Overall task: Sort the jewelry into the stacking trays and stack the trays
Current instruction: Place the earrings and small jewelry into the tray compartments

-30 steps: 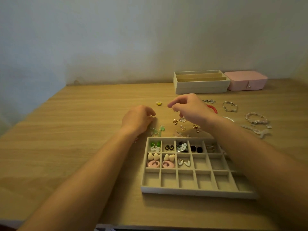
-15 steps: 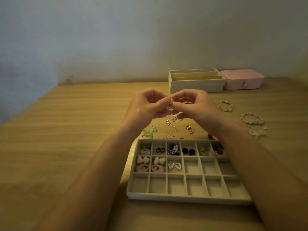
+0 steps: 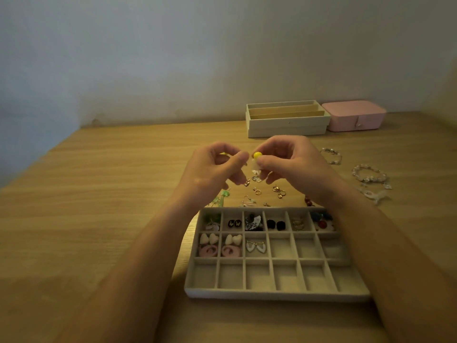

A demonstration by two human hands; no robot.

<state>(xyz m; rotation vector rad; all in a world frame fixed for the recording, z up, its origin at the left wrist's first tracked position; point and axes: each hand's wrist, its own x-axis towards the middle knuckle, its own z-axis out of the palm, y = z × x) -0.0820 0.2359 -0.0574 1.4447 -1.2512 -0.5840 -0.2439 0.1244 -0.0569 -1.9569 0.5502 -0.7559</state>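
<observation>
The grip of the right hand [image 3: 294, 164] is pressed together on a yellow earring [image 3: 257, 154], which is pinched between thumb and forefinger with its round bead showing above the fingertips. The grip of the left hand [image 3: 212, 169] is curled just beside it, and a second yellow piece [image 3: 223, 153] is seen only as a sliver between its fingers, so it is judged to be pinched there, though the hold itself is mostly hidden. Both hands are held in the air above the loose earrings [image 3: 278, 190] scattered in the middle of the surface [image 3: 99, 194], just beyond the far rim of the grid tray [image 3: 272, 294], which lies toward the near edge. In that tray the far row is filled across, the middle row is filled in its three left compartments, and the near row is bare. The step in hand is judged to be the pairing of the two yellow pieces before they are set down. It would be done well if both were brought low over the fourth compartment of the middle row and released only when close to the lining, so that a round bead is not bounced into a neighbouring cell. Posts and backs should be checked before release. The bracelets [image 3: 369, 174] toward the right edge are probably meant for the long-slotted tray [image 3: 286, 125] at the far edge, beside the pink box [image 3: 353, 117].
</observation>
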